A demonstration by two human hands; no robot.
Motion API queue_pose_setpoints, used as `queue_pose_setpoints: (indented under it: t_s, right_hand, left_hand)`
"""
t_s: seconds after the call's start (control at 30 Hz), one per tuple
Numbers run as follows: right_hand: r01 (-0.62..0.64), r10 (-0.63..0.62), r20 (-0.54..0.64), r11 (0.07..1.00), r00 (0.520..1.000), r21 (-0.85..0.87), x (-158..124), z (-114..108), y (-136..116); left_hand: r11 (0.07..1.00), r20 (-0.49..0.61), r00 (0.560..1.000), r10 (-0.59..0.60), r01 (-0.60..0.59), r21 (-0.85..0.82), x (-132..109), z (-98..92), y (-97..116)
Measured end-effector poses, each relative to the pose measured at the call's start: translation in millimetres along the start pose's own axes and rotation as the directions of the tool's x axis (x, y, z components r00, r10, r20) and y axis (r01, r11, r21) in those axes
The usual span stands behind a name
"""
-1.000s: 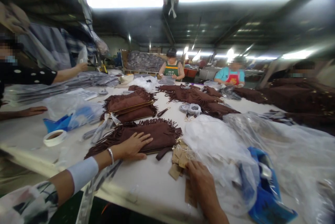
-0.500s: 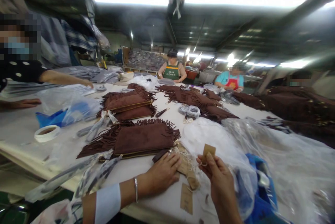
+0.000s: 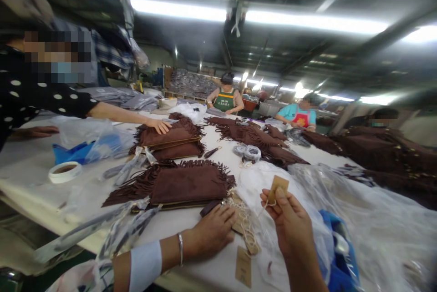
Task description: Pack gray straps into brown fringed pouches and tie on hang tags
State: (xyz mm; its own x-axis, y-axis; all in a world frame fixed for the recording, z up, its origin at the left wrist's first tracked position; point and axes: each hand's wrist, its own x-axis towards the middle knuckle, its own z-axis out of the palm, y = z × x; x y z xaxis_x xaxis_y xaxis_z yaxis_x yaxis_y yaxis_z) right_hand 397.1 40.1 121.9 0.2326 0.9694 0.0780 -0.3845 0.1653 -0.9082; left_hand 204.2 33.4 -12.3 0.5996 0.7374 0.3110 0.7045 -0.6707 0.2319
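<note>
My right hand (image 3: 290, 217) pinches a small brown paper hang tag (image 3: 278, 185) between thumb and fingers, its pale string dangling below. My left hand (image 3: 215, 230) lies palm down with fingers stretched out at the edge of a pile of strung tags (image 3: 246, 221). By its fingertips is a dark brown strap piece (image 3: 210, 208), partly covered. Just beyond lies a brown fringed suede bag (image 3: 189, 185), its gold zipper edge toward me. Another loose tag (image 3: 243, 266), with printing on it, rests nearer the table's front edge.
A co-worker's hand (image 3: 157, 125) rests on stacked fringed bags (image 3: 167, 139) at left. A tape roll (image 3: 64, 172) and plastic-wrapped straps (image 3: 85, 226) lie on the left. Clear plastic sheeting (image 3: 375, 210) and a blue bag (image 3: 339, 242) occupy the right. More co-workers sit across the table.
My right hand has lifted the tag slightly up and to the right, drawing its string clear of the pile. The left co-worker has reached onto the stacked bags. My left hand stays put.
</note>
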Motion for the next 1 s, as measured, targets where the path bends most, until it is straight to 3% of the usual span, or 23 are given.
queue_pose_setpoints:
  t_s: [0.17,0.27,0.33,0.43,0.5,0.57,0.63,0.73,0.83,0.9,0.93,1.0]
  right_hand:
    - [0.033,-0.034,0.019,0.999,0.999,0.021,3.2,9.5,-11.4]
    - [0.023,-0.024,0.038,0.999,0.999,0.025,2.3,14.9,-13.6]
    - [0.020,-0.021,0.048,0.999,0.999,0.030,1.3,17.6,-12.6]
    - [0.006,-0.009,0.068,0.999,0.998,0.035,-0.6,21.8,-7.8]
    - [-0.014,0.011,0.082,0.999,0.997,0.047,-3.0,26.5,-3.3]
    - [-0.047,0.040,0.098,0.996,0.994,0.071,-6.9,33.5,2.0]
    - [-0.093,0.081,0.118,0.991,0.990,0.094,-11.6,42.1,8.2]
    - [-0.159,0.145,0.156,0.984,0.977,0.079,-13.9,53.5,20.8]
    - [-0.130,0.134,0.179,0.991,0.975,-0.030,-3.9,59.4,40.2]
    - [-0.042,0.099,0.217,0.967,0.971,-0.252,6.6,62.6,58.5]
    - [0.040,0.072,0.252,0.910,0.965,-0.413,10.6,65.1,69.0]
    - [0.302,-0.036,0.373,0.661,0.927,-0.687,10.8,73.2,91.3]
  left_hand:
    - [0.992,0.007,1.000,-0.014,0.014,-0.123,1.7,-5.0,-1.1]
    - [0.943,0.036,0.997,-0.068,0.076,-0.325,3.5,-22.4,1.4]
    - [0.856,-0.021,0.989,-0.144,0.114,-0.503,4.0,-37.5,6.7]
    - [0.593,-0.060,0.950,-0.306,0.141,-0.793,4.4,-56.0,19.9]
    - [0.299,0.076,0.932,-0.356,0.190,-0.935,5.7,-62.2,29.2]
    - [0.035,0.217,0.920,-0.326,0.241,-0.970,7.3,-64.6,36.0]
    - [-0.085,0.280,0.908,-0.312,0.267,-0.960,6.8,-66.1,38.8]
    - [-0.089,0.292,0.854,-0.430,0.282,-0.955,-4.0,-70.4,33.9]
    - [0.049,0.282,0.766,-0.578,0.378,-0.925,-30.4,-76.3,19.4]
    - [0.136,0.277,0.711,-0.646,0.464,-0.875,-53.8,-80.3,7.5]
    - [0.164,0.270,0.687,-0.674,0.496,-0.853,-65.8,-82.4,1.9]
    - [0.215,0.242,0.646,-0.724,0.545,-0.810,-87.5,-87.1,-7.4]
